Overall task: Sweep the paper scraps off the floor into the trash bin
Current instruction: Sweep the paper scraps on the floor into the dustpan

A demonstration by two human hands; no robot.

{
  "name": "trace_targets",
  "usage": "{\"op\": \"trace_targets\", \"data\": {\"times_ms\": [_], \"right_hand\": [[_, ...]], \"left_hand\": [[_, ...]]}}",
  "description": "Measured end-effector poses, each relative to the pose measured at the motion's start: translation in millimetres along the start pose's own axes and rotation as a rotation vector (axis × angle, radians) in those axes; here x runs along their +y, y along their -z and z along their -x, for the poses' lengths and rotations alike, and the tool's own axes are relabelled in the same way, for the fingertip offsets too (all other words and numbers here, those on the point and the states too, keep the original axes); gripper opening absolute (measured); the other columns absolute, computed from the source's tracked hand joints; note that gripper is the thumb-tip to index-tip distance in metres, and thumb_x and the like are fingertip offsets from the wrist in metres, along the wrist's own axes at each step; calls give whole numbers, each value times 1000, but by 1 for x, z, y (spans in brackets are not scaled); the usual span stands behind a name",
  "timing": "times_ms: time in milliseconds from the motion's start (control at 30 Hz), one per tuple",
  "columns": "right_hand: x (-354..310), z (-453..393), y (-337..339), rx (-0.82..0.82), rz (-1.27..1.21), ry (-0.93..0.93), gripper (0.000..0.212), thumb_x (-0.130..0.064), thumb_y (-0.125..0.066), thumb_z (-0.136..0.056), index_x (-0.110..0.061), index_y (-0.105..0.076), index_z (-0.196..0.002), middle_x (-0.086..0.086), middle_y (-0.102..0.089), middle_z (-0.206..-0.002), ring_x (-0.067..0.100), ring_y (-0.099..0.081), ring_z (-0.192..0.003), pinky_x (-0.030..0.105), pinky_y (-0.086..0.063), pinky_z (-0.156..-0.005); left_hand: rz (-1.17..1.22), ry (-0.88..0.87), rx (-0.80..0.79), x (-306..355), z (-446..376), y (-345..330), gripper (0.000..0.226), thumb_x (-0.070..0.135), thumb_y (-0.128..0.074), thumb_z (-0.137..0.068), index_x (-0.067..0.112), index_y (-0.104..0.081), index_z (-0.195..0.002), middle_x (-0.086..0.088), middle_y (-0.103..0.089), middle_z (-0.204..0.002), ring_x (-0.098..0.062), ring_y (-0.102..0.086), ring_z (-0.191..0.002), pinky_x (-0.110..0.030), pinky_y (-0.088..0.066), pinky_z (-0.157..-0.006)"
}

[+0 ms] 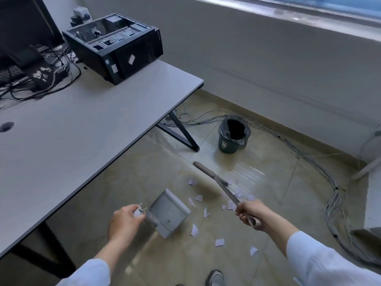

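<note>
Several pale paper scraps point(199, 198) lie scattered on the tiled floor between my hands. My left hand point(123, 222) is shut on the handle of a grey dustpan point(169, 213), whose pan rests tilted just left of the scraps. My right hand point(250, 212) grips the handle of a broom point(210, 174); its head reaches out over the floor beyond the scraps. A dark green trash bin point(232, 139) with a liner stands upright further off, near the desk leg.
A grey desk point(82, 129) fills the left side, carrying an open computer case point(115, 46) and cables. A thick bundle of grey cables point(332, 195) curves along the floor at right. A wall runs behind the bin. My shoe point(214, 278) shows at the bottom.
</note>
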State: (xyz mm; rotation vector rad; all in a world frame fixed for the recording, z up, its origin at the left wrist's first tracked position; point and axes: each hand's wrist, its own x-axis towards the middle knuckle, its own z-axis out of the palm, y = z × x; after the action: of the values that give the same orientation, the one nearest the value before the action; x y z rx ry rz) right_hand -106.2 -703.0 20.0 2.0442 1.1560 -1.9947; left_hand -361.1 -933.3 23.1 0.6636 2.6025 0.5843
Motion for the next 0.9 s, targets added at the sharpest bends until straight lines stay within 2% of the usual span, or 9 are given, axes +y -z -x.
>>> {"op": "trace_targets", "data": {"times_ms": [67, 200, 267, 300, 367, 467, 567, 700, 900], "right_hand": [[-11, -13, -9, 18, 18, 19, 27, 12, -45, -80, -3, -42, -58, 7, -43, -36, 12, -37, -20, 9, -27, -34], [-39, -47, -20, 40, 47, 46, 26, 14, -44, -82, -2, -42, -61, 5, -38, -23, 12, -34, -16, 8, -28, -31], [-53, -70, -27, 66, 39, 72, 17, 15, -45, -82, -1, -46, -79, 5, -38, -21, 12, -35, -15, 9, -31, -29], [-58, -81, -30, 86, 35, 77, 21, 16, -45, -81, -2, -44, -92, 5, -39, -22, 12, -35, -15, 10, -32, -28], [-63, -103, -37, 94, 65, 89, 28, 14, -46, -81, -2, -42, -103, 7, -43, -27, 12, -37, -16, 11, -32, -28], [-69, -125, -49, 95, 60, 91, 20, 11, -47, -84, 0, -43, -102, 13, -46, -52, 11, -38, -16, 10, -30, -26], [-67, -142, -63, 83, 69, 53, 3, 1, -47, -90, 0, -44, -91, 13, -42, -58, 12, -42, -16, 8, -28, -26], [-40, -161, -86, 91, 101, 22, 10, -1, -46, -89, -2, -45, -79, 14, -42, -56, 19, -42, -32, 12, -31, -30], [11, -135, -105, 57, 71, -17, 8, 0, -44, -86, -7, -40, -85, 15, -45, -66, 18, -38, -44, 18, -34, -37]], "left_hand": [[-6, 25, -7, -8, -8, -4, 19, 34, -64, -78, 18, -70, -69, -9, -65, -63, -34, -62, -71, -33, -45, -57], [3, 43, -11, -21, -29, -13, 22, 32, -65, -78, 17, -65, -61, -7, -54, -51, -33, -58, -62, -31, -36, -52], [-6, 29, -29, -26, -44, -20, 23, 33, -66, -78, 16, -66, -62, -10, -60, -55, -33, -60, -64, -31, -38, -52], [-12, 11, -37, -28, -51, -24, 26, 33, -65, -78, 16, -64, -60, -11, -59, -55, -34, -60, -65, -31, -38, -52], [-20, -2, -70, -33, -63, -33, 35, 34, -64, -79, 20, -53, -49, -14, -57, -57, -37, -58, -68, -32, -36, -54], [-20, -12, -111, -36, -79, -43, 40, 42, -60, -75, 27, -43, -42, -17, -56, -60, -40, -62, -78, -32, -32, -54], [-27, -10, -151, -41, -92, -49, 31, 48, -54, -65, 29, -44, -43, -16, -56, -60, -39, -62, -76, -32, -33, -54], [-38, -5, -160, -49, -109, -50, 25, 49, -53, -63, 28, -49, -49, -15, -64, -66, -37, -64, -76, -31, -36, -56], [-35, -25, -167, -55, -124, -49, 31, 45, -50, -62, 18, -64, -64, -14, -69, -69, -36, -65, -74, -32, -40, -57]]}}
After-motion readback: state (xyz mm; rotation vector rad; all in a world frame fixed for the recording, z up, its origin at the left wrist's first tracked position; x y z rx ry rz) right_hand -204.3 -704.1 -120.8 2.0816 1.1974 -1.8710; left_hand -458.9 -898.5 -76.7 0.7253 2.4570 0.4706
